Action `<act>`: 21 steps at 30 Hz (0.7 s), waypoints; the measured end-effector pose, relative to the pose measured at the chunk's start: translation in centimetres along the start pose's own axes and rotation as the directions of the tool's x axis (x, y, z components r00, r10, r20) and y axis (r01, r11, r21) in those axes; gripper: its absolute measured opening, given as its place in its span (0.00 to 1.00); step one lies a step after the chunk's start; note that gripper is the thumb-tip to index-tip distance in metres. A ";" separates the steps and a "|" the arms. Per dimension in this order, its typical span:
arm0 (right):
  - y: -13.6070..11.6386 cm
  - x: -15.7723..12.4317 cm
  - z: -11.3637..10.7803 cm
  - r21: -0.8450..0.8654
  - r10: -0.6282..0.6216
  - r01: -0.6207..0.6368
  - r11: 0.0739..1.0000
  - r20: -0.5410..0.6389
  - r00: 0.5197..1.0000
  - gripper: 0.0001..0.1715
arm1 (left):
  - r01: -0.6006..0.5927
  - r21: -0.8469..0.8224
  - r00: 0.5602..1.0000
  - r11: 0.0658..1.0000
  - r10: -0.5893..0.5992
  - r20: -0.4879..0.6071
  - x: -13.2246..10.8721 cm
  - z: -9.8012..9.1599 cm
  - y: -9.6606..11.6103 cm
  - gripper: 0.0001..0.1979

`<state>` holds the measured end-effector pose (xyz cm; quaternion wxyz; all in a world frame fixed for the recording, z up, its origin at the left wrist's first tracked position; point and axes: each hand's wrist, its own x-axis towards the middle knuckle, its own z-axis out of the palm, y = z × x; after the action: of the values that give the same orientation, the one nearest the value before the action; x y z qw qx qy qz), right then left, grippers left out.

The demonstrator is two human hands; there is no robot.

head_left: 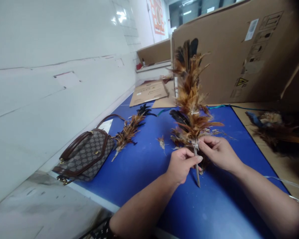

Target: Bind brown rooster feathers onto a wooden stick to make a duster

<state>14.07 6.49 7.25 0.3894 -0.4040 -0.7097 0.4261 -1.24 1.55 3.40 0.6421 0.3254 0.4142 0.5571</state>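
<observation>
A feather duster [192,94] of brown, orange and black feathers stands upright in front of me. Its thin bare stick [197,176] points down toward the blue table. My left hand [181,165] is closed around this stick, just below the feathers. At the lowest feathers, beside a whitish binding [195,145], the thumb and fingers of my right hand [220,153] are pinched together. Whether a thread or feather is also between those fingertips cannot be made out. To the left lies another feather duster [131,130], with dark tips at its far end.
A patterned handbag [94,153] with brown handles sits at the blue table's [144,169] left edge. Loose feathers [161,142] lie near the middle. Flat cardboard [149,92] and a large carton [221,56] stand behind. A dark feather pile [281,132] is at right.
</observation>
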 end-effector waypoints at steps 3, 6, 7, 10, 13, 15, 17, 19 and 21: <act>-0.3 -0.1 0.4 0.013 0.032 -0.032 0.999 -0.040 0.999 0.23 | -0.013 -0.005 1.000 1.000 0.013 -0.018 -0.1 0.3 -0.1 0.27; -0.5 -0.1 0.7 -0.005 0.040 -0.041 0.999 -0.072 0.997 0.23 | -0.045 0.023 0.998 0.999 0.046 -0.045 -0.1 0.4 -0.2 0.27; -0.5 -0.1 0.9 -0.018 0.045 -0.046 0.999 -0.082 0.996 0.23 | -0.053 0.037 0.997 0.998 0.055 -0.057 -0.1 0.4 -0.3 0.26; -0.2 -0.3 1.7 -0.048 0.041 -0.047 0.998 -0.127 0.991 0.25 | -0.069 0.076 0.992 0.995 0.076 -0.097 -0.1 0.6 -0.6 0.27; -0.2 -0.6 2.4 -0.069 0.015 -0.026 0.997 -0.159 0.987 0.26 | -0.078 0.123 0.988 0.989 0.093 -0.126 -0.3 0.8 -0.8 0.27; -0.4 -0.8 2.7 -0.051 0.029 -0.036 0.998 -0.144 0.989 0.25 | -0.091 0.152 0.984 0.984 0.112 -0.136 -0.4 0.8 -1.0 0.27; -0.7 -0.9 2.9 -0.009 0.061 -0.062 0.998 -0.130 0.990 0.23 | -0.108 0.182 0.983 0.977 0.133 -0.130 -0.4 0.7 -1.1 0.26; -0.9 -0.9 2.9 0.011 0.082 -0.081 0.997 -0.121 0.989 0.23 | -0.123 0.208 0.983 0.970 0.148 -0.111 -0.4 0.6 -1.2 0.26; -0.8 -0.9 2.7 -0.024 0.061 -0.064 0.998 -0.100 0.993 0.23 | -0.135 0.214 0.983 0.968 0.157 -0.091 -0.4 0.4 -1.3 0.26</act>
<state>11.75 4.64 6.93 0.4050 -0.4519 -0.6822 0.4079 -0.29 0.94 2.51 0.5387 0.3897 0.4785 0.5736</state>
